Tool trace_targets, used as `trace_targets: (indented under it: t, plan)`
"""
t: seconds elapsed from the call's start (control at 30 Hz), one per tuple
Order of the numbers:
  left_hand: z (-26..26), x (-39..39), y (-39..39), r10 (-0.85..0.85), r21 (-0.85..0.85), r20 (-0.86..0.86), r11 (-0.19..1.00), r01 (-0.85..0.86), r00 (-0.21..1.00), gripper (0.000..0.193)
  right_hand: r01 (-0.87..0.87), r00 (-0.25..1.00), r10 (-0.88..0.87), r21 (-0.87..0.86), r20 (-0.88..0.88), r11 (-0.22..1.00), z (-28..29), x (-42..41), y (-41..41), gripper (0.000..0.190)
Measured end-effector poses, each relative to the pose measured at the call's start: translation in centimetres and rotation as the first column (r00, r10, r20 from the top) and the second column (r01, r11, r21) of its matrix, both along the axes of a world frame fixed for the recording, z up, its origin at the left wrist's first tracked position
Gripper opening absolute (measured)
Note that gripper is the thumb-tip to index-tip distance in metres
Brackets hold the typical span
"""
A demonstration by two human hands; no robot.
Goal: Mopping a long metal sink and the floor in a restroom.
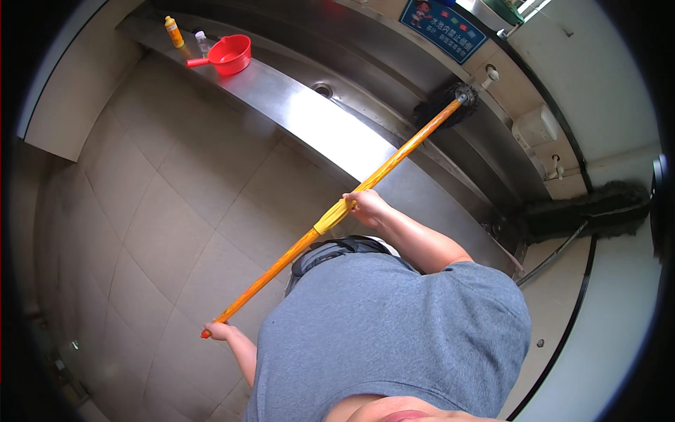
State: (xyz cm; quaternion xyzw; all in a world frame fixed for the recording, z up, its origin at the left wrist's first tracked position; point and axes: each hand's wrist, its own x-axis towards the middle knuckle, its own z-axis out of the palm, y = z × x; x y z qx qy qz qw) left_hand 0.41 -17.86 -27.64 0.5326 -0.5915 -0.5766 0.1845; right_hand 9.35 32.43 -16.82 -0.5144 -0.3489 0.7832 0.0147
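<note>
A long orange pole (274, 269) with a yellow grip sleeve (332, 217) runs diagonally in front of my body. My left hand (219, 331) is closed around its lower end, just above the red tip. Higher up, at the upper end of the yellow sleeve, my right hand (367, 207) grips the same pole. A dark bristle brush head (440, 108) is fixed to the far end. It lies over the stainless steel trough sink (390, 79), near the back wall; whether it touches the steel I cannot tell.
On the sink's front ledge (295, 105) stand a red plastic dipper (230, 55), a clear bottle (202, 43) and a yellow bottle (173, 31). White taps (490, 76) and a blue sign (443, 29) are on the wall. A dark fluffy duster (585, 211) leans at right. Tiled floor (169, 211) lies left.
</note>
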Motion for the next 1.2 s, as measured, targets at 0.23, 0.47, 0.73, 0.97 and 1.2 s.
trace_targets:
  t: [0.23,0.47,0.73,0.97,1.2]
  plan:
    - [7.0,-2.6,2.6,0.048,0.087,-0.368,0.996,-0.017,0.929,0.037,-0.053,0.992,0.051,-0.018,-0.111,0.998,-0.9,0.3,2.1,0.024]
    - [26.8,-0.4,16.1,-0.195,0.099,-0.887,0.806,0.584,0.419,0.023,0.111,0.988,-0.121,-0.099,-0.099,0.989,-6.0,0.4,6.8,0.019]
    - [30.6,1.4,22.2,-0.229,-0.097,-0.973,0.527,0.844,0.032,0.016,0.178,0.898,-0.247,-0.213,-0.363,0.961,-5.9,2.8,10.5,0.023]
    - [28.8,1.6,22.8,-0.286,-0.07,-0.95,0.577,0.814,0.122,0.021,0.361,0.743,-0.526,-0.415,-0.414,0.835,-8.7,2.4,9.9,0.027]
    - [18.0,0.1,14.9,-0.308,0.106,-0.74,0.825,0.555,0.598,0.028,0.158,0.977,-0.186,-0.233,-0.1,0.96,-10.4,-0.2,5.9,0.032]
